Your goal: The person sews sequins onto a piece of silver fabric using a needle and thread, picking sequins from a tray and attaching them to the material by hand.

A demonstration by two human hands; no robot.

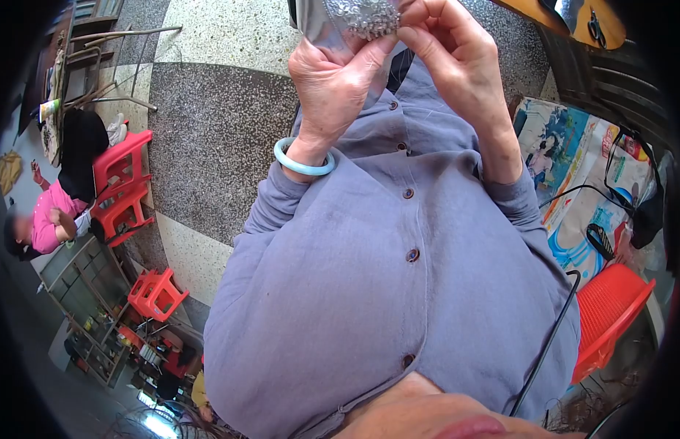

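Shirt: grey-blue (pixel 318 256), buttoned down the front, nearest the camera; a black cord (pixel 548 344) crosses its right side.
Bangle: pale blue (pixel 305 168), around the left wrist.
Left hand: closed on the silver cloth (pixel 340 40), thumb pressed beside the beads (pixel 373 18); left hand (pixel 329 91) at the far edge of view.
Right hand: fingers drawn in, thumb and forefinger closed on the cloth at the right edge of the beads; right hand (pixel 461 69) close to the left thumb. Any finer item between the tips cannot be made out.
Cloth: held up between both hands, beads clustered on its face, upper part cut off by the frame.
Near right: red chair (pixel 611 314), partly behind the shirt; printed sheet (pixel 567 175) beyond it.
Far right: scissors (pixel 596 29) on a wooden table (pixel 611 16).
Left: red stools (pixel 157 293) on the speckled floor (pixel 201 146).
Far left: seated person (pixel 51 219), pink top.
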